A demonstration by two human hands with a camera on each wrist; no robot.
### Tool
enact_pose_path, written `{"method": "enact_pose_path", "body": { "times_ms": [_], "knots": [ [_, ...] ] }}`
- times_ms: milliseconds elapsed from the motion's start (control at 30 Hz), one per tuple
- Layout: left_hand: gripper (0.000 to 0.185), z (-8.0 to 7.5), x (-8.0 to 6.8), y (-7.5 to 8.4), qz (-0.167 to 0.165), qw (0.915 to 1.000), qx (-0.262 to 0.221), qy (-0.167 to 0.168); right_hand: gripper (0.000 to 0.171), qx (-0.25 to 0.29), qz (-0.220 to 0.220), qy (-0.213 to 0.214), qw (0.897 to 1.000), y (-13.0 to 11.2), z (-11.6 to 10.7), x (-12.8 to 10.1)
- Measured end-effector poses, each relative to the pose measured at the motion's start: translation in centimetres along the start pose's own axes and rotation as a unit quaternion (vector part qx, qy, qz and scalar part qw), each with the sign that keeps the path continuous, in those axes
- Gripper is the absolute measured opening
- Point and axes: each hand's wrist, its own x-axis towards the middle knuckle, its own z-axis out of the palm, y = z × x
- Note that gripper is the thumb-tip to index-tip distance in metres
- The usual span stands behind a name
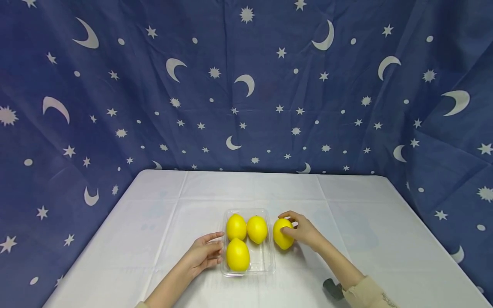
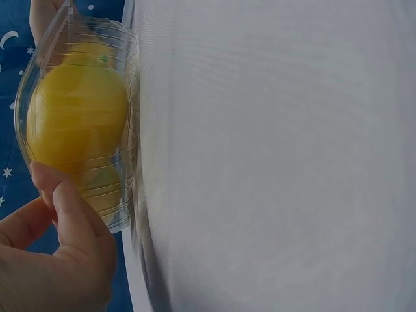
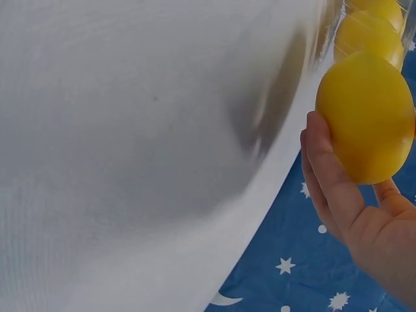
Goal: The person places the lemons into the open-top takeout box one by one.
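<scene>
A clear plastic container [image 1: 262,260] holds three yellow lemons: one at back left [image 1: 236,226], one at back right [image 1: 257,229] and one at front left [image 1: 238,255]. My left hand [image 1: 201,254] is at the container's left side, its relaxed fingertips right at the rim. Just beyond the right wall, my right hand [image 1: 302,231] grips another lemon [image 1: 283,234] between thumb and fingers. In the right wrist view, fingers lie along the side of this held lemon [image 3: 365,120], close to the container. The left wrist view shows lemons through the ribbed wall.
A white cloth covers the table [image 1: 185,218]. Behind and at both sides hangs a blue curtain [image 1: 269,85] with moons and stars. A dark grey object [image 1: 332,289] shows beside the right sleeve [image 1: 366,293] near the front.
</scene>
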Motion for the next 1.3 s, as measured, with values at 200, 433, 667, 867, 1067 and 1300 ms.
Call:
{"method": "enact_pose_path", "body": {
  "times_ms": [200,433,667,867,1067,1300],
  "knots": [
    [0.055,0.0,-0.1,0.0,-0.002,1.0000,-0.002,-0.001,0.037,0.001,-0.006,0.003,1.000,-0.6,-0.2,-0.3],
    [0.054,0.1,0.0,0.0,-0.003,1.0000,0.002,0.006,0.037,0.000,-0.024,0.002,1.000,-1.2,-0.6,-0.9],
    [0.054,0.1,0.1,0.0,-0.002,1.0000,0.001,0.002,0.037,0.011,-0.039,-0.009,0.999,-2.0,-0.7,-1.4],
    [0.054,0.1,0.0,0.1,-0.002,1.0000,-0.002,-0.001,0.037,0.010,-0.065,-0.015,0.998,-2.6,-0.7,-1.8],
    [0.054,0.3,0.2,0.3,-0.002,1.0000,-0.006,-0.004,0.039,0.007,-0.077,-0.020,0.997,-3.2,-0.5,-2.0],
    [0.055,0.1,0.0,0.1,-0.003,1.0000,0.005,-0.002,0.038,-0.011,-0.107,-0.024,0.994,-3.2,0.4,-2.5]
  ]
}}
